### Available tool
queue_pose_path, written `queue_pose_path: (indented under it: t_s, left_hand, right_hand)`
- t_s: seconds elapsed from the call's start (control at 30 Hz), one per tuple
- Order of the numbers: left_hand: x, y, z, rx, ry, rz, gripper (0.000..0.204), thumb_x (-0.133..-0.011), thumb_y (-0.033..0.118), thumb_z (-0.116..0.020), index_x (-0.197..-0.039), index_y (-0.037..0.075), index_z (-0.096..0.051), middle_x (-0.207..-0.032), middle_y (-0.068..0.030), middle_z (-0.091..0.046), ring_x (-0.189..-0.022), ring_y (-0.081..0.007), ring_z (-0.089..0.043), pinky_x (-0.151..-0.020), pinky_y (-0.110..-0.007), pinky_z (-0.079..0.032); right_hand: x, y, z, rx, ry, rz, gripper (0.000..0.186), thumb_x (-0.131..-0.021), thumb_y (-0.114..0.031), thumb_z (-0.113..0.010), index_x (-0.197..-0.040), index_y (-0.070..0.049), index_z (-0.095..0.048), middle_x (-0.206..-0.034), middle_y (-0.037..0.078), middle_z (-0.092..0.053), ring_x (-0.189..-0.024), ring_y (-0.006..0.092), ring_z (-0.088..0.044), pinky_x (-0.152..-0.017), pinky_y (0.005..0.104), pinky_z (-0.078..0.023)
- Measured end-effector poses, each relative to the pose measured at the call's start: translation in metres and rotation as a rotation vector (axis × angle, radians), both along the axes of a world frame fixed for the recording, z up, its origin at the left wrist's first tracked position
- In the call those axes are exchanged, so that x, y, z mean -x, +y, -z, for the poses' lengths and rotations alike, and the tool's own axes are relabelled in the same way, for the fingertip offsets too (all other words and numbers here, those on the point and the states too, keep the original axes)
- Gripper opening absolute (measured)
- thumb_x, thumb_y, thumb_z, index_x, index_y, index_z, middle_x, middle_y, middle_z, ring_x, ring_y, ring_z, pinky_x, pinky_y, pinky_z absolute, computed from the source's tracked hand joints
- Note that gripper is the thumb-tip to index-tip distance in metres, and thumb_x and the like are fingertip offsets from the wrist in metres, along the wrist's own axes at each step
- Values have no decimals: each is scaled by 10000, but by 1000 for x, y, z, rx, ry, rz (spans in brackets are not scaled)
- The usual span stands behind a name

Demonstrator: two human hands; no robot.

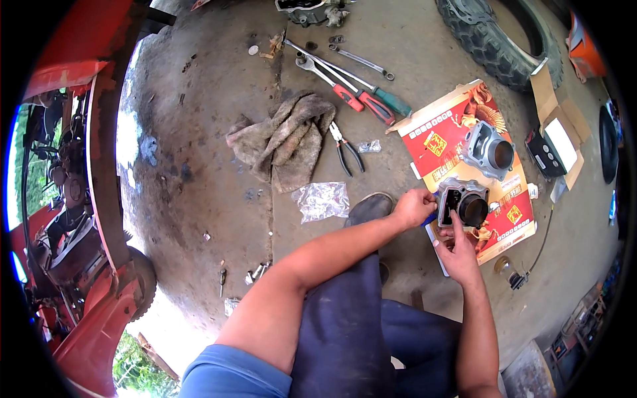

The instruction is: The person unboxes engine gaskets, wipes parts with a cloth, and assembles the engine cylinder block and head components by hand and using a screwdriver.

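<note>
A grey metal engine cylinder (446, 192) with a dark round bore lies on a red and yellow printed cardboard sheet (517, 192). My left hand (417, 207) is at its left edge, fingers pinched together beside a small blue piece (430, 219), mostly hidden, whose kind I cannot make out. From below, my right hand (459, 257) reaches the same cylinder. Its index finger is stretched out onto the block's face, and the thumb is spread apart to the left. A second engine cylinder (479, 147) sits just beyond, on the same cardboard.
Left of the cardboard are pliers (345, 151), a dirty rag (292, 142) and a clear plastic bag (322, 201). Wrenches (361, 61) and red-handled tools (348, 97) lie farther off. A tyre (488, 50), an open carton (561, 126) and a glass jar (507, 266) are rightward; red machinery (99, 318) stands left.
</note>
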State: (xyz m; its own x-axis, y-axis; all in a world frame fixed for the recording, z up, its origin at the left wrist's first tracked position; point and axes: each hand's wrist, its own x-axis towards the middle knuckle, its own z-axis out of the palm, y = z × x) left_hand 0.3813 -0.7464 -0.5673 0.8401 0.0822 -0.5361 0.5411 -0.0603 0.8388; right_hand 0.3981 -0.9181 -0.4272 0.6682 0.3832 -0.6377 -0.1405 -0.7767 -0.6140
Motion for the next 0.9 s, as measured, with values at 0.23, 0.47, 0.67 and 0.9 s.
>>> queue_pose_path:
  t_s: [0.23, 0.47, 0.67, 0.9]
  left_hand:
    - [3, 14, -6, -15, -35, -40, 199, -886, 190, -702, -992, 27, -744, -848, -125, -759, -781, -214, -734, -740, -388, -575]
    - [82, 142, -69, 23, -31, -251, 156, -907, 139, -678, -1013, 34, -723, -838, -36, -728, -762, -112, -666, -695, -305, -535]
    - [313, 299, -132, -252, 159, -520, 202, -1014, 163, -662, -1106, 3, -745, -957, -28, -751, -860, -109, -679, -758, -260, -531]
    - [550, 304, -153, -331, 703, -876, 298, -1001, 272, -671, -1025, -10, -763, -892, -72, -761, -778, -155, -709, -710, -320, -571]
  right_hand:
    - [0, 3, -3, 24, -6, 7, 849, -929, -124, -722, -1646, -24, -278, -1173, 155, -684, -904, 217, -689, -860, 353, -576]
    - [-7, -17, 5, -12, 45, 53, 715, -991, -98, -648, -1640, -82, -350, -1213, 105, -662, -982, 165, -668, -854, 324, -562]
    - [-20, -37, 16, -85, 97, -21, 515, -1077, -148, -583, -1565, -50, -451, -1285, 93, -616, -1157, 131, -594, -869, 254, -525]
    - [7, 2, 2, 59, 125, -142, 485, -1072, -137, -597, -1540, -63, -496, -1193, 60, -609, -1029, 121, -606, -844, 253, -518]
